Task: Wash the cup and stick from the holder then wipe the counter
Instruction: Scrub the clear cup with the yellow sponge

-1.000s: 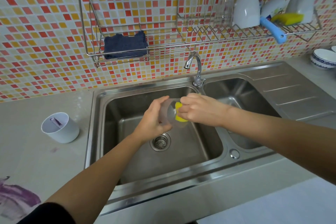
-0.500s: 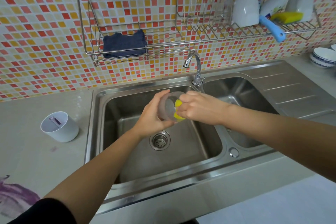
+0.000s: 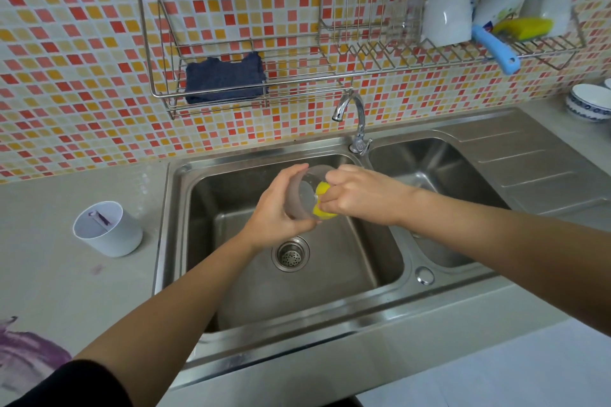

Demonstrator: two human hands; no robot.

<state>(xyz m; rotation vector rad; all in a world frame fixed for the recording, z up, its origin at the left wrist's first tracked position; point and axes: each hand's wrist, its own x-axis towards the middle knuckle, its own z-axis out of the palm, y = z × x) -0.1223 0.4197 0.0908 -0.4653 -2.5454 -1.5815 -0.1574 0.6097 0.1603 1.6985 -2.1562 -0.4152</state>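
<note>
Over the left sink basin [image 3: 330, 291] my left hand [image 3: 276, 211] grips a translucent greyish cup [image 3: 304, 195], its mouth turned to the right. My right hand [image 3: 360, 196] holds a yellow sponge [image 3: 322, 205] pushed into the cup's mouth. On the counter to the left stands a white round holder [image 3: 109, 231] with a purple stick [image 3: 101, 217] inside it. A purple stain [image 3: 26, 353] marks the counter [image 3: 66, 291] at the lower left, with a small purple spot [image 3: 97, 269] near the holder.
A chrome tap [image 3: 353, 122] stands behind the sink, with no water seen running. The wall rack [image 3: 251, 92] holds a dark blue cloth [image 3: 224, 78], white cups, a second yellow sponge [image 3: 522, 28] and a blue-handled brush [image 3: 494, 49]. Patterned bowls [image 3: 590, 102] sit far right.
Both hands with the cup and sponge rose slightly over the basin. The sponge sits a little deeper in the cup's mouth.
</note>
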